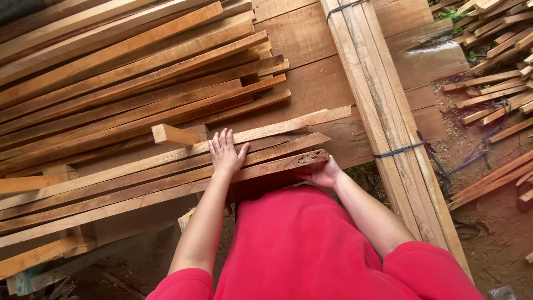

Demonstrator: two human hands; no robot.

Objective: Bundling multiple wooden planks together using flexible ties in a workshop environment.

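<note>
Two bare hands show, a left hand (225, 154) and a right hand (321, 173). One strapped bundle of long slats (383, 111) runs up the right side, bound by two dark straps (401, 150). One short wooden block (172, 135) lies on the loose slats (127, 83), which are too many and too overlapped to count.

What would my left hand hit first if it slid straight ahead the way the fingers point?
Probably the short wood block lying just beyond and a little left of the left hand, which rests flat on the long slats. Depth is unclear; it might pass beside the block to the stacked planks behind.
</note>
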